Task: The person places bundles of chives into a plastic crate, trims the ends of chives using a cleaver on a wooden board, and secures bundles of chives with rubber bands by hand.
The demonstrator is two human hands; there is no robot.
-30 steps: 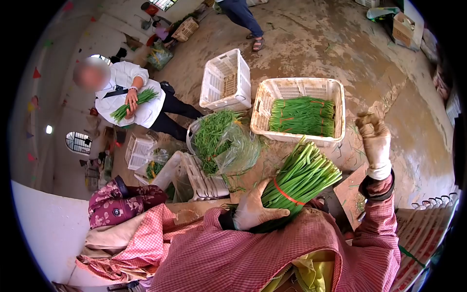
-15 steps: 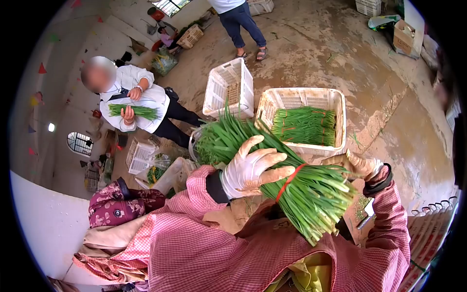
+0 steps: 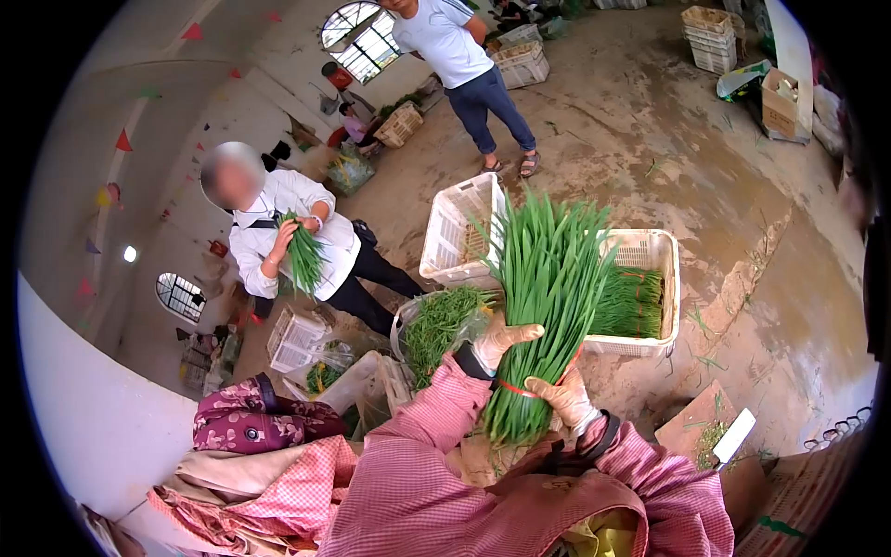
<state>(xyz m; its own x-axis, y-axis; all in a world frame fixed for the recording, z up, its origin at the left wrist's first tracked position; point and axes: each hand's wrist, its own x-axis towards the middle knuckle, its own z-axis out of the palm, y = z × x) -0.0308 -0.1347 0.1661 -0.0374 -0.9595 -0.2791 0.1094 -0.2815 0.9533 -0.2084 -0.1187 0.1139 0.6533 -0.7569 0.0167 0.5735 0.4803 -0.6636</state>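
A thick bunch of long green stalks [image 3: 552, 278] stands nearly upright before me, with a red band [image 3: 516, 388] round its lower part. Gloved, my left hand [image 3: 504, 342] grips the bunch on its left side, above the band. My right hand [image 3: 564, 397], also gloved, is closed on the lower right side at the band. The leafy tips point away from me and hide part of a white crate [image 3: 675, 316] that holds banded green bundles [image 3: 628, 302].
Another white crate [image 3: 429, 251] stands beyond the bunch. Left of it are a bag of loose greens [image 3: 444, 325] and a person in white [image 3: 297, 223] holding greens. A second person [image 3: 455, 56] stands farther back. A cleaver [image 3: 735, 436] lies on a board [image 3: 687, 425] at right.
The bunch has swung from slanting across my front to nearly upright, tips away. My right hand has come in from the right and closed on it. The view has tilted up, showing more of the standing person.
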